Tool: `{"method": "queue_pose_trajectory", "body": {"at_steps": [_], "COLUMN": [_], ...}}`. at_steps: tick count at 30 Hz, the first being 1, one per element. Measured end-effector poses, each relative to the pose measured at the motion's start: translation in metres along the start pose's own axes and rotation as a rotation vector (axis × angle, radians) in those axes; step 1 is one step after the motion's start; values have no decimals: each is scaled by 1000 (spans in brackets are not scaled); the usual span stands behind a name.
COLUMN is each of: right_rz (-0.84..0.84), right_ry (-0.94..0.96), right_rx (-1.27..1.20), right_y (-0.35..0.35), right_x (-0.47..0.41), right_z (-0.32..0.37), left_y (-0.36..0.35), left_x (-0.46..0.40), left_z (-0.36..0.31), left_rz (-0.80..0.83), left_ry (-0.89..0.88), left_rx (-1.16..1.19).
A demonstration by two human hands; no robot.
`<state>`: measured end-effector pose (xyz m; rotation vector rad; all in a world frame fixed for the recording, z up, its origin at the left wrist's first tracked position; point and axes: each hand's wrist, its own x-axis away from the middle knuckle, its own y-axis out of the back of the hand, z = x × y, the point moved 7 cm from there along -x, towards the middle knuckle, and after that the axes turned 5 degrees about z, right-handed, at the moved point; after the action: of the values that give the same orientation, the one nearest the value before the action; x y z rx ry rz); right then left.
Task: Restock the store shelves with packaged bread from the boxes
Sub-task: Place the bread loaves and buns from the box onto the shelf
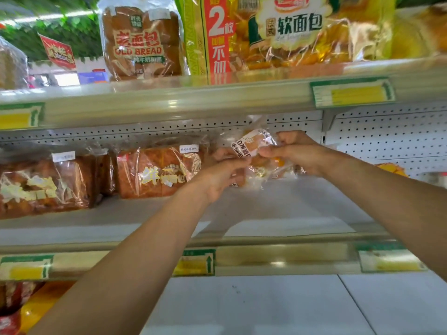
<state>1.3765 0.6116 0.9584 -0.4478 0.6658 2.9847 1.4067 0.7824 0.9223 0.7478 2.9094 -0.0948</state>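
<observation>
Gripping bread packet (pixel 254 151) | left hand (pixel 217 176) pinches its left edge | right hand (pixel 295 152) pinches its right

Bread pkg (pixel 256 151) btwn both hands, over middle shelf (pixel 278 204) (loaves (pixel 157 172) left).

A store aisle, seen close against metal shelving. The upper shelf (pixel 217 97) has a pale, glossy front rail carrying green-and-yellow price tags (pixel 353 91). Behind the middle shelf (pixel 278 204) runs a white pegboard back panel (pixel 387 131) dotted with small holes, with a grey bracket (pixel 329 119) under the upper shelf. A lower rail (pixel 278 257) holds more tags, blurred and unreadable, above a white bottom shelf (pixel 266 305). At upper left, past the shelving, green artificial leaves (pixel 72 32) cover the ceiling area — a bright strip light (pixel 60 15) crosses them — and a red hanging sign (pixel 58 52) shows beneath.
</observation>
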Motion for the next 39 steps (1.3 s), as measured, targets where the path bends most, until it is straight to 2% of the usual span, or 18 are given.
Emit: {"method": "queue_pose_trajectory", "body": {"at_steps": [4,6,8,11,14,16,22,27,35,39], "right_rz": [-107,-101,-43,70,145,176,168,115,66,-137], "right_ry": [-36,-76,-117,-158,-205,-222,-227,-158,-90,65], "right_rx": [243,473,661,796,895,928,952,1109,1173,1110], "right_y": [52,73,81,72,59,54,49,43,31,20], "right_x": [1,-8,-22,-41,-55,-62,-75,-77,-68,-55], "right_z": [-10,-20,-32,-46,-56,-62,-72,-66,-63,-42], "left_y": [6,13,15,7,-2,-3,-5,-5,-2,3], "left_x": [-5,-11,-22,-39,-53,-62,-78,-82,-82,-74], "left_z": [0,0,1,6,10,15,20,21,21,13], "left_rz": [-52,-85,-75,-26,-6,-17,-49,-102,-72,-88], "left_ry": [-31,-59,-115,-186,-208,-168,-124,-148,-160,-202], "left_rx": [-222,-452,-809,-1240,-1524,-1616,-1630,-1654,-1572,-1463]}}
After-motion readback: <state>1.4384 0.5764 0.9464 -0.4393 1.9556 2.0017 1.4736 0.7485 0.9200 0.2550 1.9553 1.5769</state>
